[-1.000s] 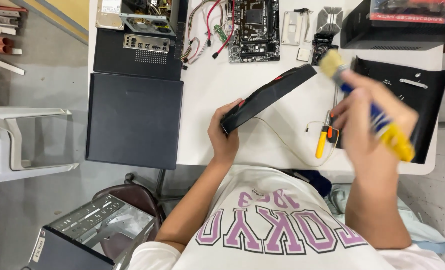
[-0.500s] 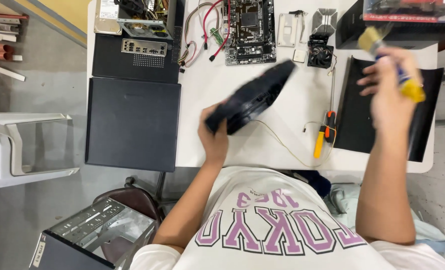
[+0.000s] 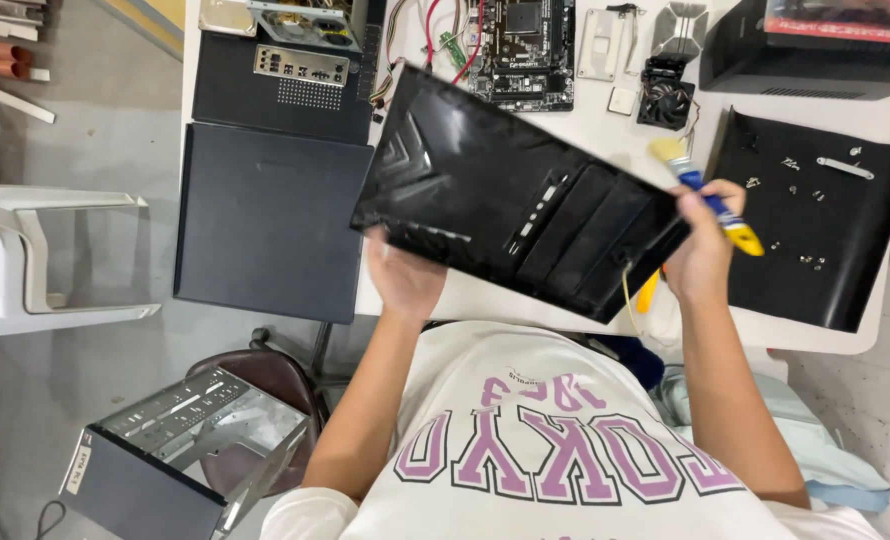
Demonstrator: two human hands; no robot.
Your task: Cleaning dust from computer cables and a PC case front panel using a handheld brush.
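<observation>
I am holding the black case front panel [image 3: 510, 190] slanting far-left to near-right, left hand [image 3: 405, 275] clasping its near edge, right hand [image 3: 700, 240] pinching the paintbrush [image 3: 705, 195] at its right end.

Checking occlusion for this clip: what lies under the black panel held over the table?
Below the black panel only bare white table shows around its edges, plus a yellow-handled tool peeking out near the right hand. Whatever lies directly beneath is covered.

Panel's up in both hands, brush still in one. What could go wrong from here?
1. The right hand grips both the brush and an edge of the black front panel; either might slip.
2. The panel hangs over the motherboard and its cables; it may snag them.
3. Loose screws on the black mat may scatter if bumped.
</observation>
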